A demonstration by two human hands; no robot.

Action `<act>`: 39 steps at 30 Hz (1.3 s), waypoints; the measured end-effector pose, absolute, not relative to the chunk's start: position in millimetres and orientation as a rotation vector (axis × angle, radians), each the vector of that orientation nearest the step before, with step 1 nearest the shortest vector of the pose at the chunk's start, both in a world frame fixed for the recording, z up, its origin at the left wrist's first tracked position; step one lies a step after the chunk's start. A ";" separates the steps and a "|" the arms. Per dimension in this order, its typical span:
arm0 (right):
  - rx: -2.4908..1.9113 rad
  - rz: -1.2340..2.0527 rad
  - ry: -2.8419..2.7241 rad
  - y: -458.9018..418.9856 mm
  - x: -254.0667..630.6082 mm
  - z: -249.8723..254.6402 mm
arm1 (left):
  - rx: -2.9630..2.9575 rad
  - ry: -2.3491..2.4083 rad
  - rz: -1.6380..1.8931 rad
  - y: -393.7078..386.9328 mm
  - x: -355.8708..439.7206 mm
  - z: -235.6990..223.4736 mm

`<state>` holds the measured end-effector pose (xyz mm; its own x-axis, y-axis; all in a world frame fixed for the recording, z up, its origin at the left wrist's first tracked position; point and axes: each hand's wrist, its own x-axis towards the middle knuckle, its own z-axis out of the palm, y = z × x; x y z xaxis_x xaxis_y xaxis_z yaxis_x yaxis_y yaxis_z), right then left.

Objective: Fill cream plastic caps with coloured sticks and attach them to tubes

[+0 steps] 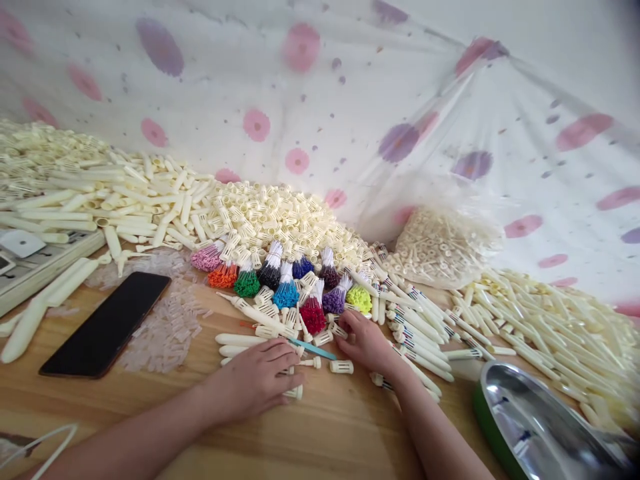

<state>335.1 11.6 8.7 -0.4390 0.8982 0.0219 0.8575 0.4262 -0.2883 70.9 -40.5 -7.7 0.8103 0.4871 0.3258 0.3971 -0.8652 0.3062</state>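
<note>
My left hand [260,381] lies palm down over a few cream pen barrels [239,340] and a small plunger-like part [310,363], its fingers stretched out. What lies under its palm is hidden. My right hand [369,341] has its fingers curled, with thumb and fingertips at a cream slotted pen sleeve [337,328]. Between the hands are a blue strip [314,349] and another slotted sleeve [341,367]. Just beyond stand bundles of thin pen refills with coloured ends, among them a red bundle [313,315], a light blue bundle [285,293] and a yellow bundle [359,299].
A black phone [107,327] lies at left beside scattered clear plastic pieces [163,340]. Slotted sleeves form a heap [285,217] at the back. Pens with coloured slots [420,333] lie right, near a clear bag of parts [443,247] and a green-sided metal tray [500,380].
</note>
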 end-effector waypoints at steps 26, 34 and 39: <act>-1.532 0.073 -2.410 27.9 312.4 -1.0 | 2.953 0.701 0.805 -22.6 66.2 -12.3; -1.577 0.067 -2.382 19.4 300.7 2.7 | 2.783 0.980 1.020 -24.5 58.8 -1.7; -1.171 0.305 -2.521 -27.2 272.0 23.5 | 2.443 1.240 1.204 -21.5 52.4 -2.9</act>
